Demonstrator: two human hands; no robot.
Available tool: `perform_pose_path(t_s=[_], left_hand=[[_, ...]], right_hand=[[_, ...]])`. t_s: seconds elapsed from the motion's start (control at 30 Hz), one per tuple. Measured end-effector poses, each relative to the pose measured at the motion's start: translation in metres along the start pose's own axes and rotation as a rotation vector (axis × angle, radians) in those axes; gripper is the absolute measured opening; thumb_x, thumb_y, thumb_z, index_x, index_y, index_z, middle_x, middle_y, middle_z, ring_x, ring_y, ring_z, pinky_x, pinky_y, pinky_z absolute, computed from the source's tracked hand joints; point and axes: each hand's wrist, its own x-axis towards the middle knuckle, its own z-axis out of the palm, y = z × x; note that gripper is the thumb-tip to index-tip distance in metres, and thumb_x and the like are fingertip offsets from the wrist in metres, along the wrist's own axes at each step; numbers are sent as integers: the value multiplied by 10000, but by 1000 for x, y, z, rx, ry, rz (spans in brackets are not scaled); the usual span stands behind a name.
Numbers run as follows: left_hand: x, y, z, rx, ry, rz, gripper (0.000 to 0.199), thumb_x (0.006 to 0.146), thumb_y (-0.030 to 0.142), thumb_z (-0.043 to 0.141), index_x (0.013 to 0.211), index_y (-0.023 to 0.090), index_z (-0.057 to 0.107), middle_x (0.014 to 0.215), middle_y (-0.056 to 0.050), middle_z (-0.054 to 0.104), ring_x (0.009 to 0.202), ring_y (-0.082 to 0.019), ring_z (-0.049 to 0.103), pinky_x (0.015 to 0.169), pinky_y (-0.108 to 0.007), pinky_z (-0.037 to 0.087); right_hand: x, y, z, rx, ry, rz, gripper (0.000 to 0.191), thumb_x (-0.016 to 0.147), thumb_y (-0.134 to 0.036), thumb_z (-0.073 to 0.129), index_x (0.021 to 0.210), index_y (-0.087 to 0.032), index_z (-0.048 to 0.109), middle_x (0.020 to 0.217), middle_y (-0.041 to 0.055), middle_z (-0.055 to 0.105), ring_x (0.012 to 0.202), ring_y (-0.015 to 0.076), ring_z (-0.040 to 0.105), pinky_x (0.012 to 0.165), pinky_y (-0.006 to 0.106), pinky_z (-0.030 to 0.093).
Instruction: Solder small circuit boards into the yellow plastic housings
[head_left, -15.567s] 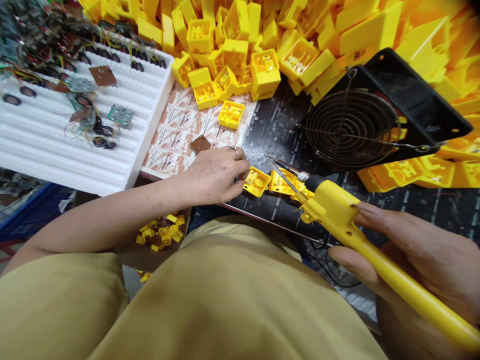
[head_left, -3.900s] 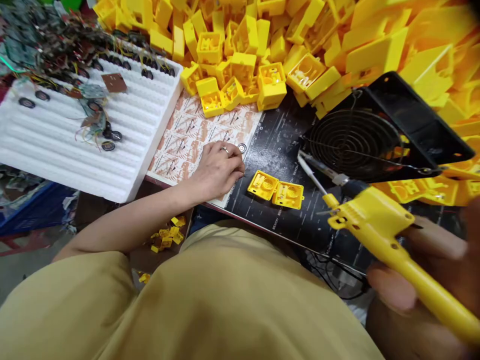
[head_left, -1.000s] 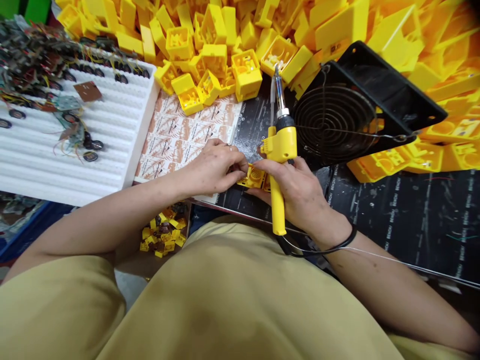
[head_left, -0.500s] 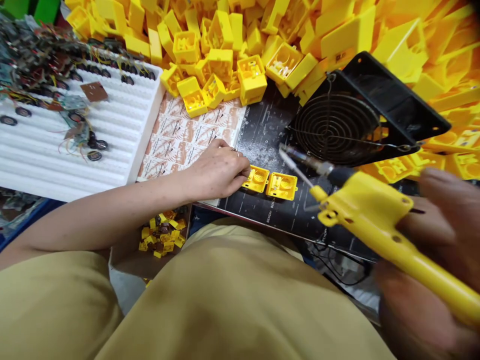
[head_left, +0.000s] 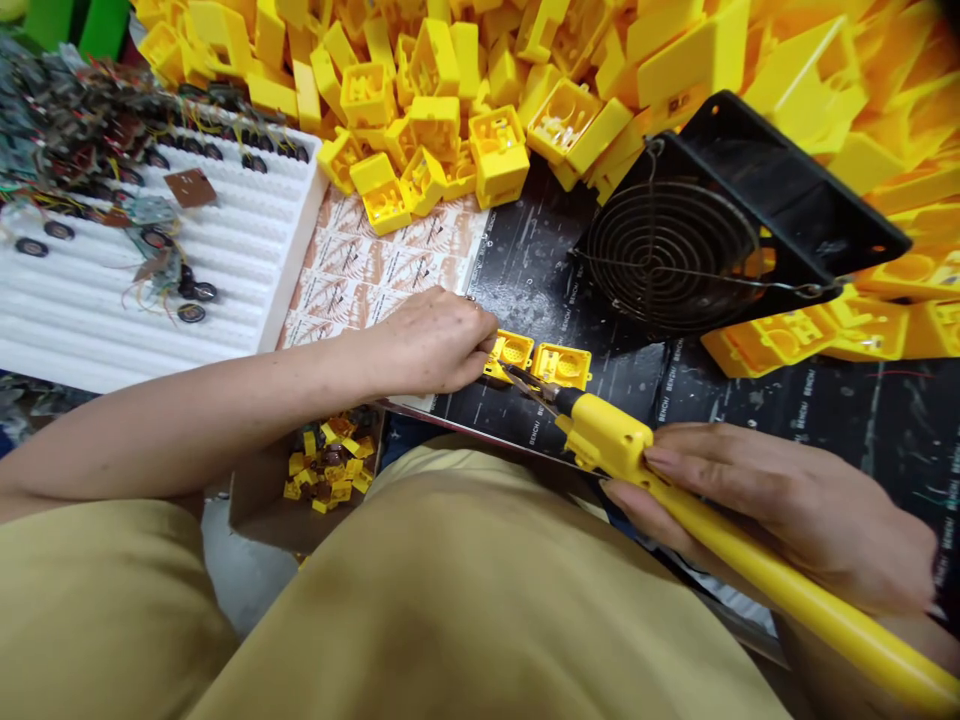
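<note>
My left hand [head_left: 427, 345] rests at the left edge of a small yellow plastic housing [head_left: 512, 353], and its fingertips appear to pinch that edge. A second yellow housing [head_left: 561, 367] lies against the first on the black bench mat [head_left: 525, 300]. My right hand [head_left: 787, 505] is shut around the handle of a yellow soldering iron [head_left: 611, 440]. The iron's metal tip [head_left: 514, 374] reaches the lower corner of the first housing. A small disc or part inside that housing cannot be made out.
A wire-guarded black fan [head_left: 667, 250] stands behind the iron. Heaps of yellow housings [head_left: 427, 110] fill the far side. A white foam tray [head_left: 150, 320] holds circuit boards and wires. Brown printed sheets [head_left: 382, 265] lie beside it. A box of yellow pieces [head_left: 326, 470] sits below.
The soldering iron has swung down from the right, and its tip now meets the first housing. My left hand has moved onto that housing's edge.
</note>
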Motion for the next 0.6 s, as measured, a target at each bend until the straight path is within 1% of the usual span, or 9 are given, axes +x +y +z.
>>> perform_pose_path(t_s=[0.1,0.17,0.27,0.3,0.37,0.43,0.53,0.6], left_hand=[[2,0,-4,-5,-32,9,222,820,227,492,838,169,706,740,-49,707,700,-185,647,619,-275,388],[4,0,-6,0,-60,15,222,819,221,494,843,170,708,756,-49,712,708,-182,645,619,-270,376],[6,1,-9,12,-85,19,219,813,218,501,842,173,713,750,-45,709,697,-178,636,611,-269,359],[7,1,-10,17,-87,24,219,810,217,503,841,175,716,739,-42,706,689,-176,632,606,-269,354],[8,1,-11,25,-92,33,219,808,215,507,842,179,721,716,-38,699,676,-172,626,601,-268,349],[9,1,-11,32,-97,37,218,806,210,510,841,182,724,703,-35,695,669,-169,623,599,-266,347],[9,0,-12,28,-102,44,215,809,200,511,836,183,723,710,-35,695,662,-167,619,598,-267,343],[9,1,-13,26,-107,47,214,811,195,511,838,182,724,712,-35,694,662,-167,619,600,-268,344]], right_hand=[[2,11,1,-28,-64,-132,122,932,-266,625,852,-185,581,727,9,677,669,68,663,649,156,560],[4,13,2,-80,-54,-167,140,931,-234,622,818,-161,585,718,21,663,658,65,650,664,157,557],[10,9,2,-93,-46,-257,124,885,-205,681,832,-145,586,723,21,661,645,63,638,649,155,549],[12,7,1,-82,-48,-265,132,860,-188,708,847,-144,584,733,22,665,650,68,637,647,166,549],[15,3,-2,-61,-89,-216,175,814,-147,745,879,-151,582,773,34,677,700,93,647,679,215,563],[15,2,-7,-50,-116,-214,176,820,-147,737,900,-168,582,791,34,678,714,106,645,683,246,566],[11,7,-15,-67,-97,-203,139,862,-206,705,925,-199,581,783,9,664,691,95,631,658,235,546],[6,12,-19,-84,-83,-142,152,864,-225,709,951,-206,586,808,7,665,703,82,623,654,219,525]])
